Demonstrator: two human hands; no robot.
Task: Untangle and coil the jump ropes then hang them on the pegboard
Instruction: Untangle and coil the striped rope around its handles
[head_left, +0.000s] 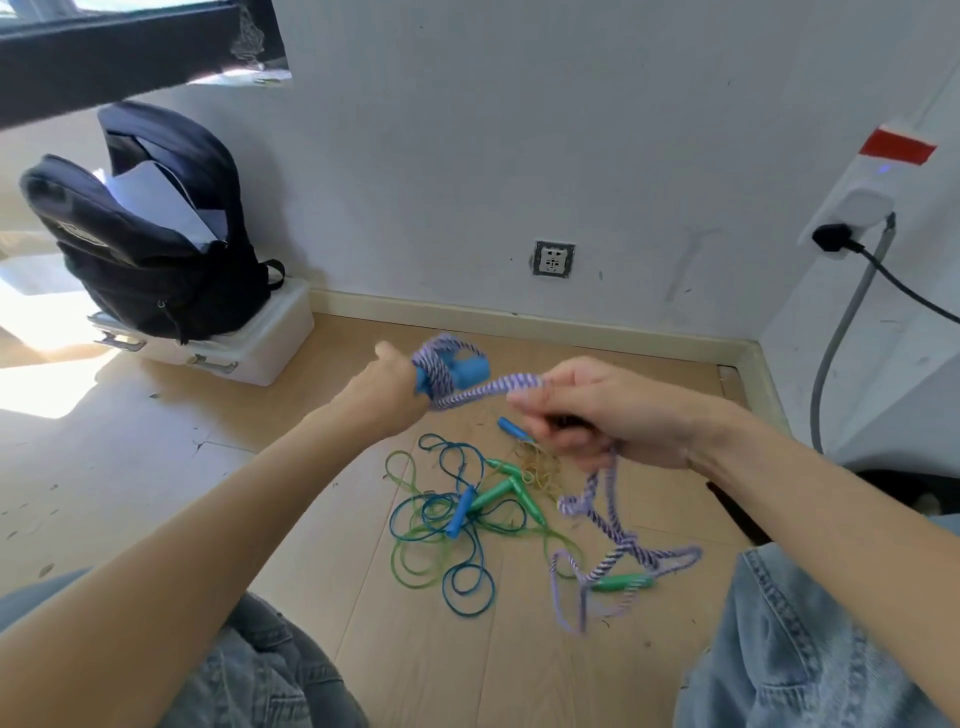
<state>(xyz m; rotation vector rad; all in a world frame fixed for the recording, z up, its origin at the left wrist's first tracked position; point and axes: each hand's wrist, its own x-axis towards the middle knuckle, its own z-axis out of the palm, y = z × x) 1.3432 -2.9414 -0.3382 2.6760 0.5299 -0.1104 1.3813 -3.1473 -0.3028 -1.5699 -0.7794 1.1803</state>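
Note:
A purple-and-white braided jump rope (483, 391) stretches between my two hands above the floor. My left hand (390, 391) grips its blue handle (470, 371), with turns of the rope wound round the hand and handle. My right hand (592, 415) pinches the rope further along. From there the rope hangs down to a loose heap (623, 551) on the floor, ending at a green handle (621, 582). A tangle of thin blue and green jump ropes (447, 525) with blue and green handles lies on the floor below my hands. No pegboard is in view.
A black backpack (150, 244) sits on a white plastic box (249, 348) at the back left. A wall socket (554, 259) is low on the white wall. At the right, a plugged-in black cable (904, 280) and a grey cable hang. My knees in jeans frame the bottom.

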